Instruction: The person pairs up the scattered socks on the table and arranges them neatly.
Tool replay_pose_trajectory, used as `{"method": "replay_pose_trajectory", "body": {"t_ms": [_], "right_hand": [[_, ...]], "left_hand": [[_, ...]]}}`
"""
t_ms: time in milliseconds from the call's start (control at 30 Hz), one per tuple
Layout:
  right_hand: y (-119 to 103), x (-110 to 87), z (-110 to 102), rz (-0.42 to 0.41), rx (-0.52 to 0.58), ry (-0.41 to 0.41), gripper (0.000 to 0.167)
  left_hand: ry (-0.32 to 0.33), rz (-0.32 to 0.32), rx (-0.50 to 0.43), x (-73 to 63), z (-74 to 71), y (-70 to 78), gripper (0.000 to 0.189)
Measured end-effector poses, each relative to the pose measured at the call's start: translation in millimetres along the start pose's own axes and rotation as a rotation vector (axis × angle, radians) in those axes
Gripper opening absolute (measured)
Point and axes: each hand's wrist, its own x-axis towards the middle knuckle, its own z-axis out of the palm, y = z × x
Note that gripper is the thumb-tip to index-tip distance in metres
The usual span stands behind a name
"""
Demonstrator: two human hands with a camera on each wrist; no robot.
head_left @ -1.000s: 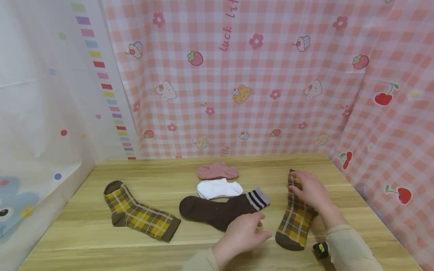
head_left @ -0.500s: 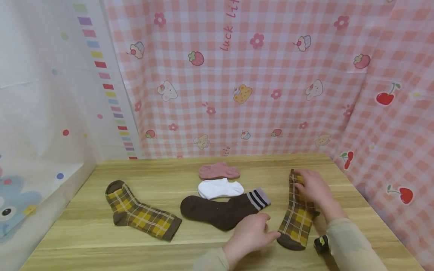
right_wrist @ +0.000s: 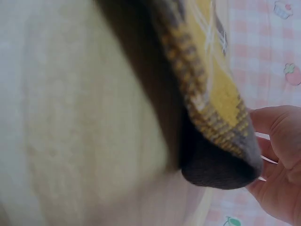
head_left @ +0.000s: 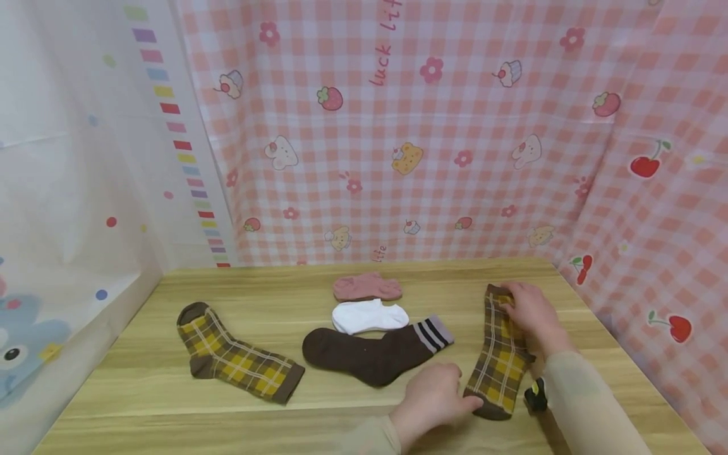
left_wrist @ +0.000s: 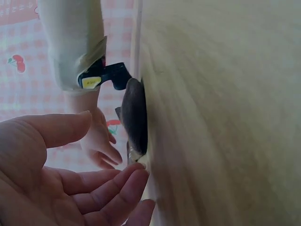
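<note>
A brown-and-yellow plaid sock (head_left: 497,360) lies flat at the right of the table, its cuff toward the back and its dark toe toward the front. My right hand (head_left: 531,313) rests along the sock's right edge near the cuff, fingers loosely bent. By the toe is my left hand (head_left: 433,397), its thumb at the toe's left edge and the other fingers relaxed. In the left wrist view the dark toe (left_wrist: 135,117) stands just beyond the left fingertips. The dark heel (right_wrist: 221,167) partly blocks the right hand in the right wrist view.
A matching plaid sock (head_left: 241,357) lies at the left. In the middle, a dark brown sock (head_left: 364,357) with a striped cuff, a white ankle sock (head_left: 370,317) and a pink ankle sock (head_left: 366,287) form a column. Patterned curtains (head_left: 364,126) surround the wooden table (head_left: 170,411).
My left hand has moved right, from below the dark brown sock to the plaid sock's toe. My right hand has slid slightly right, baring more of the cuff.
</note>
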Motion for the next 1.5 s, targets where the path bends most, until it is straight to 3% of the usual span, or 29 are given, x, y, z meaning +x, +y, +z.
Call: {"method": "replay_pose_trajectory", "body": {"t_ms": [600, 933, 1300, 1500], "right_hand": [[16, 8.9, 7, 0.07, 0.013, -0.05, 0.049], [20, 12.5, 14, 0.026, -0.036, -0.048, 0.039], [17, 14.4, 14, 0.05, -0.009, -0.131, 0.043], [15, 15.5, 12, 0.05, -0.055, -0.148, 0.04]], "left_hand": [[-0.022, -0.116, 0.121, 6.0, 12.9, 14.5, 0.044], [-0.055, -0.168, 0.22, 11.5, 16.7, 22.0, 0.044], [-0.097, -0.187, 0.265, 18.5, 19.6, 25.0, 0.037], [-0.131, -0.179, 0.298, 19.9, 19.6, 26.0, 0.031]]}}
